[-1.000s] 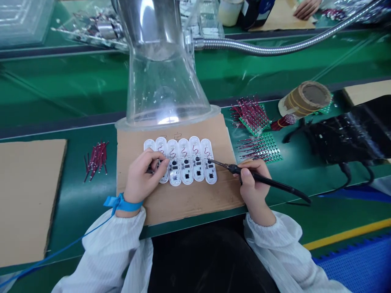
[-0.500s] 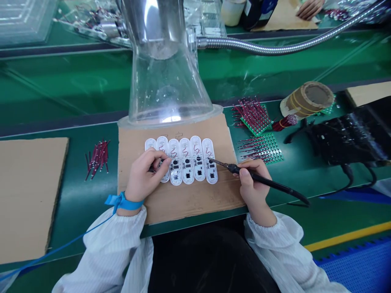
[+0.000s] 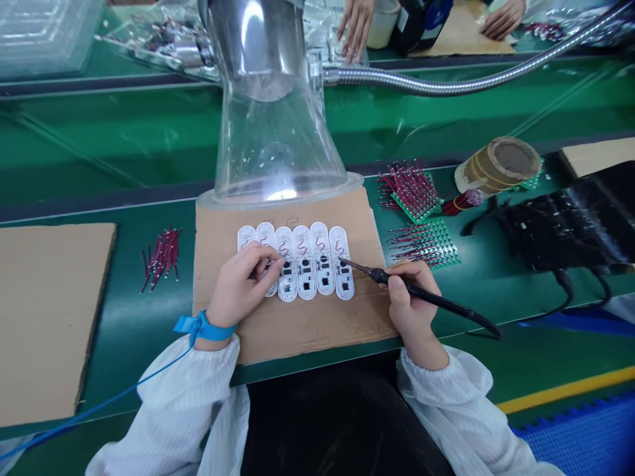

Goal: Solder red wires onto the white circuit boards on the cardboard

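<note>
A row of several white oblong circuit boards point(image 3: 306, 268) with small red-wired parts lies on a brown cardboard sheet point(image 3: 307, 330). My right hand point(image 3: 409, 297) holds a black soldering iron point(image 3: 431, 299) like a pen, its thin tip at the rightmost board. My left hand point(image 3: 241, 287) lies over the left end of the row, fingers pinched on a small dark item that they mostly hide. A blue wrist strap point(image 3: 203, 327) circles my left wrist.
A clear funnel-shaped fume hood point(image 3: 280, 145) stands just behind the boards, with a flexible metal hose point(image 3: 421, 86). Pin-studded green boards point(image 3: 424, 241) and loose red-wired pins point(image 3: 161, 258) flank the sheet. A co-worker's hand point(image 3: 354, 26) reaches in beyond the hood.
My left hand has shifted slightly right along the row. A co-worker's second hand has come into view at the top. The soldering iron's tip stays at the rightmost board.
</note>
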Available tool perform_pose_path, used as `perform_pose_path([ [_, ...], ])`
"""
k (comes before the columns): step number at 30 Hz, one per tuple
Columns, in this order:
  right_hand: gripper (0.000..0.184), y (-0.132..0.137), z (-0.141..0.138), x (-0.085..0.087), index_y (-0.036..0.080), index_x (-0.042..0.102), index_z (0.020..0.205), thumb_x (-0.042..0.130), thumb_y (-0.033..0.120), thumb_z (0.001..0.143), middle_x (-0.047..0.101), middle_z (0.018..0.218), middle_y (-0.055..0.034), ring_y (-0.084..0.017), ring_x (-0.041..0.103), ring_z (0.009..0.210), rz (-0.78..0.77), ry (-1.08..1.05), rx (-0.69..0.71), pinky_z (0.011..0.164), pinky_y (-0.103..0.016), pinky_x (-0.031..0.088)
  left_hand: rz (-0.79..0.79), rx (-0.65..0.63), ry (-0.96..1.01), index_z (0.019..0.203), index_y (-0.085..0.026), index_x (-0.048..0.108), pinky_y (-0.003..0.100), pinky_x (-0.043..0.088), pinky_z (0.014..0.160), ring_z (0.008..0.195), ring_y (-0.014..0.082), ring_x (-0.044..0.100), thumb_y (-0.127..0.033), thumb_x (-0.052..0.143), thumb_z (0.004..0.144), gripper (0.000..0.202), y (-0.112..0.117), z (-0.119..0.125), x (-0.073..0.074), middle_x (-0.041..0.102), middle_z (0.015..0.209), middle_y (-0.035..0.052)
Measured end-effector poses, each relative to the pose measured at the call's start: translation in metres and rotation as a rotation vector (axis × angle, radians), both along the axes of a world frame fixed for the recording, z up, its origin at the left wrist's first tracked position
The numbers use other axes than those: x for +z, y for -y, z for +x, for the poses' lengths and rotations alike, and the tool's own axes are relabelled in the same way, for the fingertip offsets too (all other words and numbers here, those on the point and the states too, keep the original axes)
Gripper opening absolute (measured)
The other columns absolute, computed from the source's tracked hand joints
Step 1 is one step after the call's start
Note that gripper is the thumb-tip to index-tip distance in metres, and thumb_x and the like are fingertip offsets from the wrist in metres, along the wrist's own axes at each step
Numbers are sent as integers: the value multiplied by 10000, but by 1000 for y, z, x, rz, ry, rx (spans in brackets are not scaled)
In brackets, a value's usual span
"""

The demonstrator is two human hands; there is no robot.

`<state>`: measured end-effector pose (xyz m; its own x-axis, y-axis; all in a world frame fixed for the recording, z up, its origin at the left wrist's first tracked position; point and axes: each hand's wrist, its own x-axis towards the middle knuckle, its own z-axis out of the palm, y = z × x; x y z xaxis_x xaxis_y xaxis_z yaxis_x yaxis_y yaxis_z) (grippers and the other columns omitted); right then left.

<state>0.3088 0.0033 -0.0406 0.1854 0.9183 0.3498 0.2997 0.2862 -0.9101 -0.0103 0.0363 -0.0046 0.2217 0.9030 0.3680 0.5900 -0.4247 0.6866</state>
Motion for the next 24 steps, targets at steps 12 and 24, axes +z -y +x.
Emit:
perform_pose_path([
  [12, 232, -8, -19, 16, 276, 670, 957, 705, 476, 1070, 648, 786, -6, -201, 656, 615, 101, -90, -86, 538, -352, 518, 26, 25, -10, 994, -239, 678, 314, 422, 680, 683, 161, 506, -209, 692, 1041, 57, -18, -25, -1, 467, 751, -44],
  [24, 190, -12, -18, 3, 256, 674, 988, 712, 419, 1079, 667, 784, 7, -180, 638, 652, 39, -15, 37, 612, -321, 505, 1, -5, 12, 981, -235, 657, 305, 400, 671, 690, 151, 502, -147, 694, 1040, 112, -18, -23, -3, 442, 755, -51],
])
